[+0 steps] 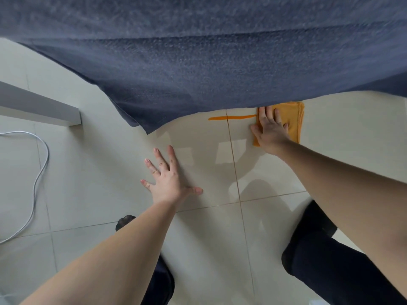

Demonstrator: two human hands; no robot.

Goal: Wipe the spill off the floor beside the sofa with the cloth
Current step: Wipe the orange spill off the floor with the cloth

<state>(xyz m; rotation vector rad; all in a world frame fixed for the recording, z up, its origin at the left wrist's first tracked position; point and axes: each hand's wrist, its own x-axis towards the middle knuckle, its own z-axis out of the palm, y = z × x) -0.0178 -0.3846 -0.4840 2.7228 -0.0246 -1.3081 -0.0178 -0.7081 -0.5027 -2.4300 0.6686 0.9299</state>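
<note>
Cloth (295,119) lies flat on the floor (99,172) just below the sofa (198,62) edge, our right hand (272,130) pressing it, fingers spread, not gripping. Left hand (169,179) is released, braced flat on tile. Spill (231,117), an orange streak, runs left from the cloth. We risk smearing it under the sofa, staining the fabric, or our left palm slipping on glossy tile.

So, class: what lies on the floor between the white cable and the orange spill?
The left hand, flat on bare tile, in the head view.
</note>
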